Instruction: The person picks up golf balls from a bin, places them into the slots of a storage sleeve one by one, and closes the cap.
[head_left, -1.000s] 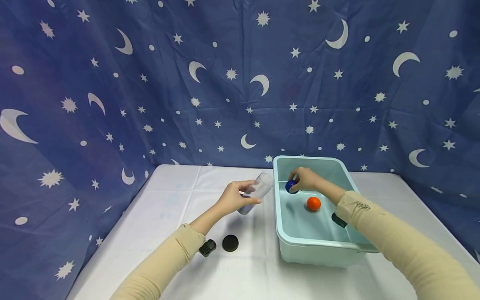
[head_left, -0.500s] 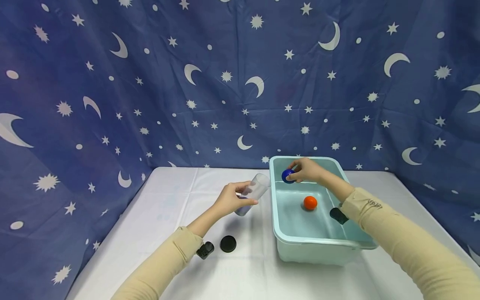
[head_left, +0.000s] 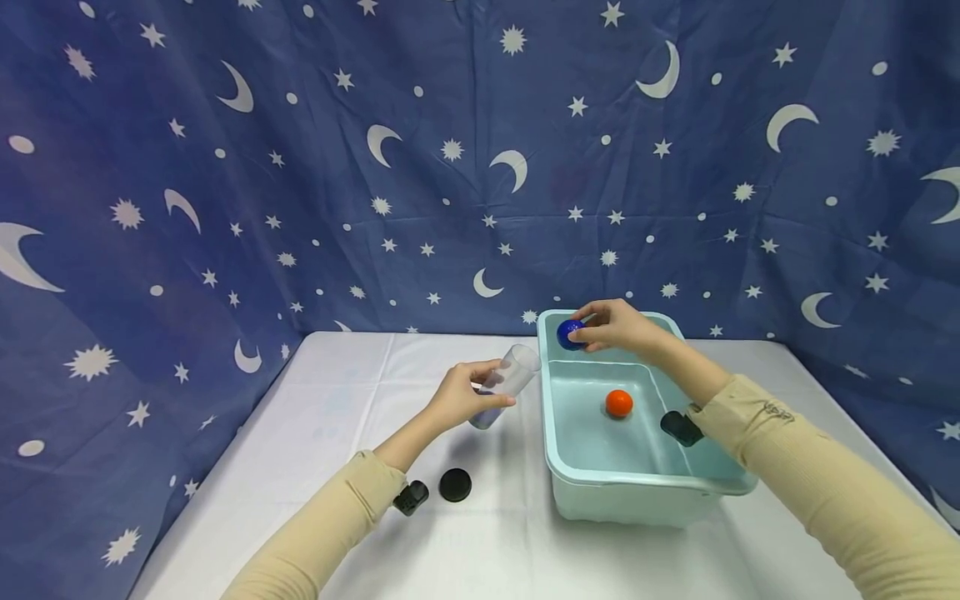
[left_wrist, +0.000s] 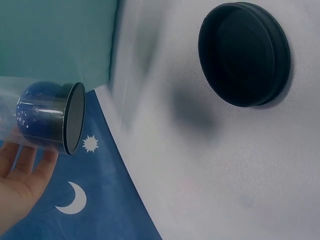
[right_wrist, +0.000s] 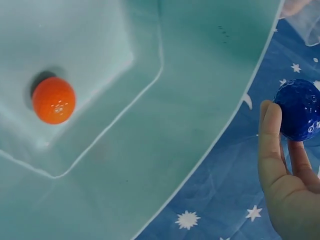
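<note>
Fingers of the R hand point(head_left: 618, 327) pinch a blue ball point(head_left: 570, 335) near the far-L corner of the bin point(head_left: 630, 503), apart from the tube; exact height I can't tell from my remote seat. Fingers of the L hand point(head_left: 459, 400) grip the clear tube point(head_left: 517, 371), tilted, w/ its upper end toward the bin. Progress, as I judge: a second blue ball point(left_wrist: 40, 110) is already inside the tube, at the lower end; whether more is in there, I can't tell. Prob. left: held ball into the tube, maybe also the orange ball point(head_left: 618, 403), which is on the bin's bottom, and finally the black lid point(head_left: 455, 485), lying off the tube on the worktop point(head_left: 337, 433).
</note>
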